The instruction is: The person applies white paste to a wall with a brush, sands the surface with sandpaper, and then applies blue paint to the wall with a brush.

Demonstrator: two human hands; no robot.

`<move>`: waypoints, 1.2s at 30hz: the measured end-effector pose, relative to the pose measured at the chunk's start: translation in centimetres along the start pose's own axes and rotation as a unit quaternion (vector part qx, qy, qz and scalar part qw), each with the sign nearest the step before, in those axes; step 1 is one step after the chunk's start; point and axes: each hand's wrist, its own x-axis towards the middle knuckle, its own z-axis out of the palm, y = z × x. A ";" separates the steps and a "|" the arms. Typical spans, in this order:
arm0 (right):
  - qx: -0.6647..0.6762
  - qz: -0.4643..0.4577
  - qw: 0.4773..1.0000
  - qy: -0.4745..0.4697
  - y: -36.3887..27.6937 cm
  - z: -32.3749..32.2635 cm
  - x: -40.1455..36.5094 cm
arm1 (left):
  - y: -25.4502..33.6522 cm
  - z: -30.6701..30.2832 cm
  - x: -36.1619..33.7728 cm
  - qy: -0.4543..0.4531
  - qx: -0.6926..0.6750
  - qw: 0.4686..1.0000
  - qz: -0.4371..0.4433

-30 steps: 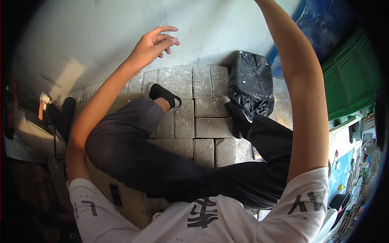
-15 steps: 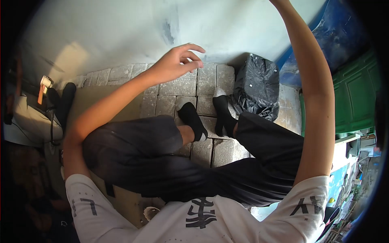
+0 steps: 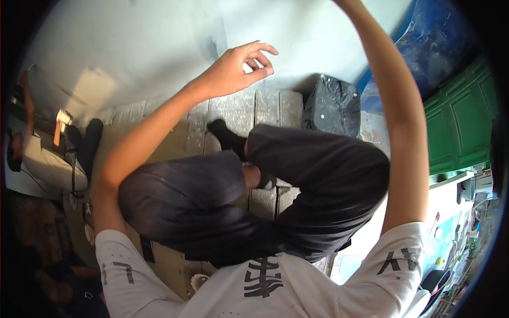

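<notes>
My left hand (image 3: 241,69) is raised in front of the pale wall (image 3: 159,42), palm side facing right. Its fingers are loosely curved and apart from the thumb, with nothing between them. The right forearm reaches up past the top edge, so my right hand is out of the picture. Below, my legs in dark trousers (image 3: 318,164) are folded on the paved floor (image 3: 268,106), with a black sock (image 3: 225,137) showing on one foot.
A black plastic-wrapped bundle (image 3: 333,106) stands by the wall. Green panels (image 3: 458,122) are at the right. At the far left another person's arm (image 3: 29,103) and light trousers (image 3: 47,164) show, near a white and orange object (image 3: 61,124). More people's parts are dim below.
My left hand has risen slightly, and my right forearm has shifted left. My legs have drawn in and crossed, with the feet now partly hidden. The view has shifted a little.
</notes>
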 end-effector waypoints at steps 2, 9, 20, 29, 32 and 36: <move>-0.007 0.011 1.000 0.022 -0.4 0.1 0.2 | -1.3 -1.1 1.0 0.007 -0.013 1.000 0.005; 0.004 -0.008 0.993 0.115 -6.3 0.3 2.1 | -3.5 -9.1 8.2 0.016 0.004 1.000 -0.018; -0.032 -0.093 0.992 0.077 -7.0 2.6 2.5 | -8.2 -5.9 4.9 0.097 -0.090 0.989 -0.061; -0.030 0.001 0.992 0.124 -3.2 -0.1 -0.2 | -9.3 -2.2 2.9 0.152 -0.184 0.970 -0.052; -0.023 0.025 0.992 0.123 -2.5 -0.6 -1.4 | -8.8 -1.4 2.1 0.185 -0.215 0.959 -0.024; -0.013 -0.017 0.998 0.066 -3.4 0.1 -2.6 | -7.6 -0.8 2.3 0.189 -0.235 0.953 -0.002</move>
